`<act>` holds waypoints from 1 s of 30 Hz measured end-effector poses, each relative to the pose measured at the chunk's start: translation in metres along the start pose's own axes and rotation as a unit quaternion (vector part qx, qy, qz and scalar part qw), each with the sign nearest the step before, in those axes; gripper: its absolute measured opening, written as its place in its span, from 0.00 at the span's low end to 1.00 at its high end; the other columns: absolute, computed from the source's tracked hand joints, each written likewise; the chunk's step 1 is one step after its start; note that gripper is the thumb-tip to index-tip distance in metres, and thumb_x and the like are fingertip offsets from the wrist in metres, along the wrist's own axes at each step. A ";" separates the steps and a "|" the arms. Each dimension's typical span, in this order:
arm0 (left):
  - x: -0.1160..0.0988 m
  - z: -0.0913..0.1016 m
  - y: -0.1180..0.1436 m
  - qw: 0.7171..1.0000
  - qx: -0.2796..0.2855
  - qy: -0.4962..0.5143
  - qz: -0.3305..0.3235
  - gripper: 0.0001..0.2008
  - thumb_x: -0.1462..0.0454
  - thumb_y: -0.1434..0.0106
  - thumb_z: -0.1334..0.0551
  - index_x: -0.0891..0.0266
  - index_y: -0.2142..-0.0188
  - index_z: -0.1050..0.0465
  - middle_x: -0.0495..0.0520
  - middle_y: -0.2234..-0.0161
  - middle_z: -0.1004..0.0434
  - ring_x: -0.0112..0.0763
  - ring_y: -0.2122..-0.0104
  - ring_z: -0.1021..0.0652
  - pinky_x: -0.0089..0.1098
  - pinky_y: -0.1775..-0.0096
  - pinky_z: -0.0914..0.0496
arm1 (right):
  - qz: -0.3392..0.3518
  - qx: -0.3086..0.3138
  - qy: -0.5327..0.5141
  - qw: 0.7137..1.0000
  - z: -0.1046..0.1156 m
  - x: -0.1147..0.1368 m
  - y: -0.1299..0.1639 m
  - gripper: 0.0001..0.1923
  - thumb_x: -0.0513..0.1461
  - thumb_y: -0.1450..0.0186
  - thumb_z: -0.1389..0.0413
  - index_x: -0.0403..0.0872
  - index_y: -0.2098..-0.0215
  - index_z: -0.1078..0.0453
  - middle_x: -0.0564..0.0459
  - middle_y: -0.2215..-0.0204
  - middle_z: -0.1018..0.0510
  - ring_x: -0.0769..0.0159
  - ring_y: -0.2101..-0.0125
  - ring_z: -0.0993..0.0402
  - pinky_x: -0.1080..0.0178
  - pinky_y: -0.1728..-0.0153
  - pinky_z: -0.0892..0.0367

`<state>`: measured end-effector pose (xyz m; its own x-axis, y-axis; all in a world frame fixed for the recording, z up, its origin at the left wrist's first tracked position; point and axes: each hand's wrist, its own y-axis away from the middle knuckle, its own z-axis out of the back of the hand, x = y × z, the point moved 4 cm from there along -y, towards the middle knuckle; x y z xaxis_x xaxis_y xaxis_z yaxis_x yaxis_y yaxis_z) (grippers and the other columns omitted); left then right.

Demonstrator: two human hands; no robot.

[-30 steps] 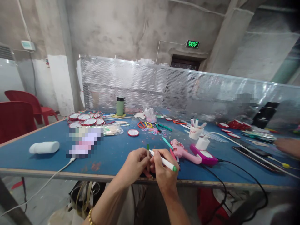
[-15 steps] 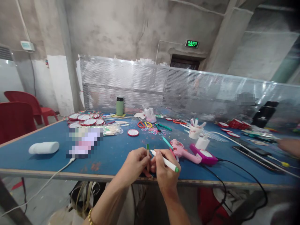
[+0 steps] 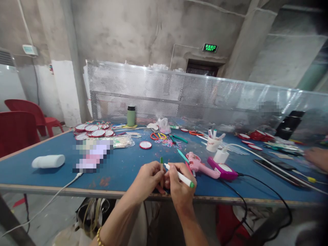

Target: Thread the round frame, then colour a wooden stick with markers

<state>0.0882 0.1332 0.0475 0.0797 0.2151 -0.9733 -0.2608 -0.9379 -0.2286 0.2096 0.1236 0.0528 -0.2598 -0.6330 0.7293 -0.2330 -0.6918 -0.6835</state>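
Bare blue counter open left of and ahead of the hands. Right side obstructed — pink glue gun, purple device, black cable. Further back, cluttered: scissors, white cup. White bottle well apart, far left.

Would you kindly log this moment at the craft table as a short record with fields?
left hand: pinches a wooden stick upright, its top end coloured green
right hand: grips a green marker, tip against the stick
surface: blue table, both hands at its near edge
just right of hands: pink glue gun
far left: white bottle lying on its side
back left: red-rimmed round mirrors
right edge: another person's hand
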 end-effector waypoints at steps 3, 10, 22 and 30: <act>0.000 0.000 0.000 1.000 0.003 0.005 0.001 0.09 0.61 0.39 0.40 0.62 0.73 0.35 0.46 0.79 0.29 0.27 0.82 0.25 0.28 0.77 0.25 | 0.000 -0.001 -0.003 1.000 0.000 -0.001 0.001 0.13 0.44 0.33 0.45 0.46 0.73 0.30 0.58 0.82 0.28 0.72 0.86 0.33 0.70 0.85 0.35; 0.002 -0.001 -0.001 1.000 0.005 0.007 0.008 0.08 0.61 0.40 0.42 0.63 0.72 0.34 0.47 0.79 0.28 0.27 0.81 0.24 0.28 0.77 0.25 | 0.006 -0.012 -0.004 1.000 0.000 -0.002 0.000 0.14 0.44 0.33 0.45 0.45 0.73 0.30 0.59 0.83 0.29 0.73 0.86 0.34 0.70 0.84 0.35; 0.002 -0.001 -0.002 1.000 -0.001 0.007 0.008 0.12 0.57 0.39 0.40 0.63 0.73 0.34 0.47 0.79 0.28 0.27 0.82 0.24 0.28 0.78 0.25 | 0.038 0.017 0.002 0.999 0.001 0.000 0.002 0.12 0.42 0.33 0.45 0.45 0.72 0.28 0.59 0.82 0.27 0.73 0.85 0.32 0.71 0.83 0.35; 0.003 0.000 -0.002 1.000 0.000 0.004 0.005 0.13 0.56 0.39 0.39 0.63 0.73 0.33 0.47 0.79 0.28 0.26 0.82 0.24 0.27 0.78 0.26 | 0.038 0.018 0.012 0.999 0.000 -0.004 0.002 0.11 0.41 0.33 0.45 0.45 0.71 0.28 0.59 0.82 0.27 0.73 0.85 0.32 0.71 0.82 0.35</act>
<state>0.0892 0.1358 0.0450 0.0850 0.2036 -0.9754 -0.2622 -0.9398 -0.2190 0.2103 0.1246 0.0490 -0.2970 -0.6758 0.6746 -0.1787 -0.6547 -0.7345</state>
